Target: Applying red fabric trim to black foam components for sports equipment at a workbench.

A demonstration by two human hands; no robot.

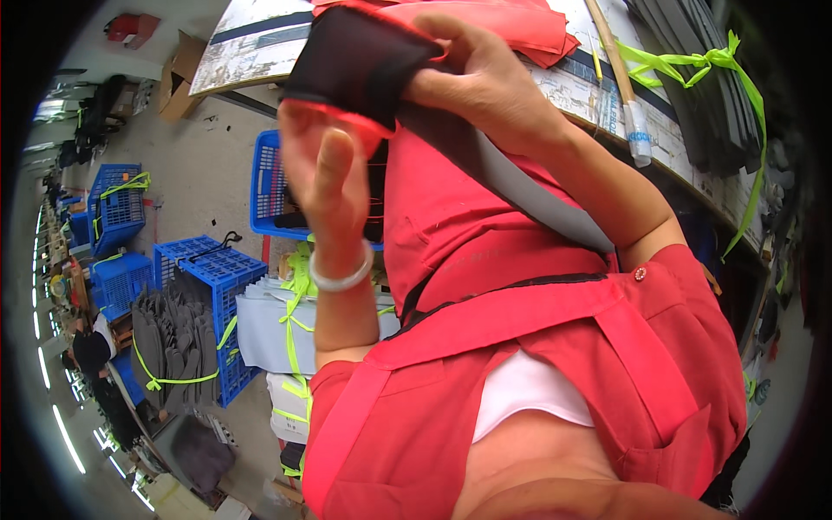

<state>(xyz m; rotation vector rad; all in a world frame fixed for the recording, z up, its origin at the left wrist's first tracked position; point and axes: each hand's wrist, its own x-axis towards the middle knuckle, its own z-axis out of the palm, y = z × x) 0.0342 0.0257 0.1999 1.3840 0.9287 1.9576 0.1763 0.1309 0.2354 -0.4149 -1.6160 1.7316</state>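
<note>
A black fabric piece [360, 65] with red edges is raised in front of me at the near side of the table. My right hand [485, 82] pinches its right edge between thumb and fingers. A long grey strip [511, 178] hangs from beneath that hand and runs down across my red apron. Below the piece's left end is my left hand [334, 178], its thumb sticking up apart from the fabric. Its other fingers reach up behind the red lower edge and are partly hidden and blurred. Whether they touch the fabric is hard to see.
Red fabric [511, 26] lies on the worktable [251, 43]. A wooden stick [615, 61], a yellow pencil [596, 61] and grey strips [702, 95] tied with green ribbon are at right. Blue crates [199, 260] and tied stacks of pieces [178, 338] stand on the floor at left.
</note>
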